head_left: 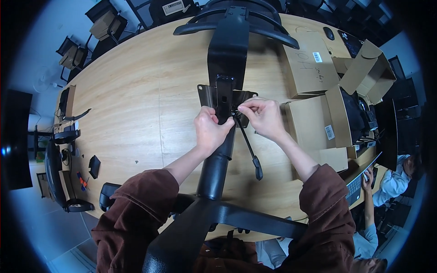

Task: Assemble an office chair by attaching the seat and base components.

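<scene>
In front of me a black metal chair mechanism with flared plate corners sits at the top of a thick black column. My left hand is closed on the mechanism's narrow dark middle bar, thumb and fingers on either side. My right hand pinches at the bar's right side, close to where a thin lever begins; what lies between its fingertips is too small to make out. The lever hangs down to a black paddle end. A wide black upright runs from the mechanism toward a curved black frame.
Black chair-base legs spread below the column. Open cardboard boxes stand at the right, with a laptop and a co-worker's hand beyond. More black chair parts lie at the left edge of the wooden table.
</scene>
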`<state>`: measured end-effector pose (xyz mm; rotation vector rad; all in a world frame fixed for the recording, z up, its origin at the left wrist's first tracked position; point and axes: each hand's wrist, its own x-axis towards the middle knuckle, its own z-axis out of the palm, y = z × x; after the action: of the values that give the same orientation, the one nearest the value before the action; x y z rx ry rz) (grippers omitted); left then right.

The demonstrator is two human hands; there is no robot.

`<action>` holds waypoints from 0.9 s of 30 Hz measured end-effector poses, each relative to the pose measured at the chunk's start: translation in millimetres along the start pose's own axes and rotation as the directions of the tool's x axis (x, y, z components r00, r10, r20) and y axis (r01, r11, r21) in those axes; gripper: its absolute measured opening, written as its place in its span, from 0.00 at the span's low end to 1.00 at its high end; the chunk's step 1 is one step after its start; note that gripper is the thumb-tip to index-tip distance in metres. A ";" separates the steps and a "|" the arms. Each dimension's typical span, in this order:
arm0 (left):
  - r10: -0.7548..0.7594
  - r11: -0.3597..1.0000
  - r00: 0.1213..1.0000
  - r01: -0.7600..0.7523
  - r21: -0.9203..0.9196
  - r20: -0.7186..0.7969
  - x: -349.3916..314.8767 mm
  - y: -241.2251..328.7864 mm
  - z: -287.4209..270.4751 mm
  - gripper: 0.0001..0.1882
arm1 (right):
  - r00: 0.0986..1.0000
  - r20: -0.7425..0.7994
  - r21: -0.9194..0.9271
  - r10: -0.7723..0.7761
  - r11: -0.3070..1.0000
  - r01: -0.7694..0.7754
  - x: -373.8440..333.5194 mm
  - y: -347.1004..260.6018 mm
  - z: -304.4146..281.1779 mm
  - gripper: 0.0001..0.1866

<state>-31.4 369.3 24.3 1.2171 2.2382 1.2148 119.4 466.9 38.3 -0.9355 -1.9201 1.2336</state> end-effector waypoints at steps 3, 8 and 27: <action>0.001 1.000 1.000 -0.001 0.002 0.001 -0.2 -1.0 0.8 0.23 | 0.998 -0.042 -0.108 -0.041 0.994 0.036 -4.2 -3.0 2.5 0.06; -0.003 1.000 1.000 0.003 0.012 0.004 -0.1 0.0 0.5 0.23 | 0.992 -0.129 -0.156 -0.014 0.988 -0.007 -6.8 -5.4 12.2 0.07; -0.038 0.999 0.998 0.037 0.030 0.042 0.5 4.2 -3.0 0.25 | 0.964 -0.048 -0.427 0.260 0.867 -0.255 13.3 -22.9 26.3 0.10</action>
<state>-31.3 369.3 29.5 1.1949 2.2458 1.1352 85.9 459.2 52.8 -1.4572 -2.1771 0.9651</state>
